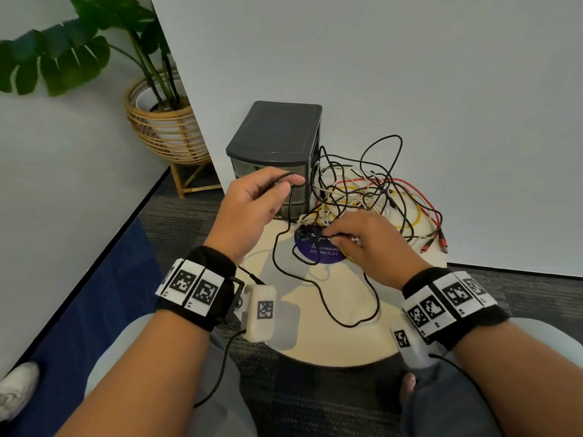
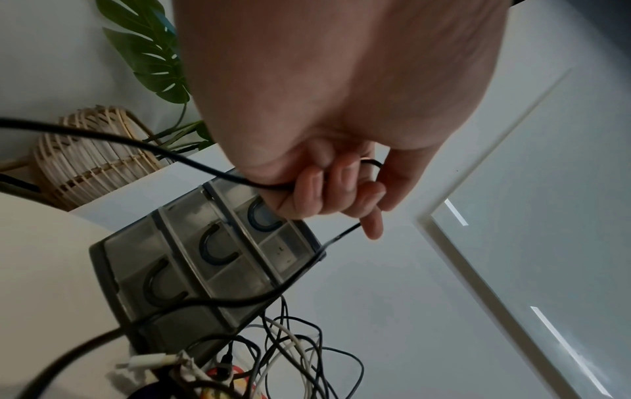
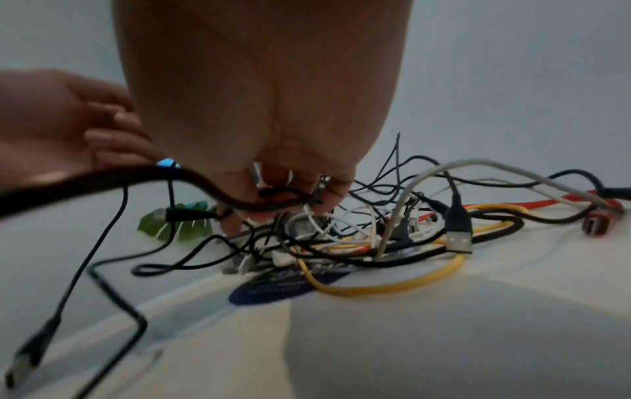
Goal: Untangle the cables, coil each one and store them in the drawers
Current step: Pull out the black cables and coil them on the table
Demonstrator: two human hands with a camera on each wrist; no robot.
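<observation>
Black cable (image 1: 318, 288) is what we have in both hands. From the head view, our left hand (image 1: 252, 206) is raised in front of the drawer unit (image 1: 277, 146), fingers curled around a loop of the cable. From there it drops to the round table (image 1: 315, 339), swings out in a wide loop toward us, and runs back up to our right hand (image 1: 369, 244). That hand is low over the blue sticker (image 1: 325, 257), fingertips pinched together on the cable at the near edge of the tangle (image 1: 372, 197). The tangle of black, white, yellow and red leads sits on the table just right of the drawer unit. A potted plant (image 1: 157, 89) in a rattan stand is behind and to the left.

From the left wrist we see our fingers (image 2: 328, 194) closed over the black cable (image 2: 136, 143), which enters from the left and leaves below the hand toward the drawer unit (image 2: 211, 264). Its three translucent drawers are all closed. Part of the tangle (image 2: 290, 359) lies beside its base.

From the right wrist, our fingertips (image 3: 328, 199) clamp a dark loop of the cable (image 3: 204, 186) just above the tangle (image 3: 392, 229). A black USB plug (image 3: 459, 232) sticks up from the pile, and a red plug (image 3: 597, 224) lies at the far right. Our left hand (image 3: 68, 121) shows at the left edge.
</observation>
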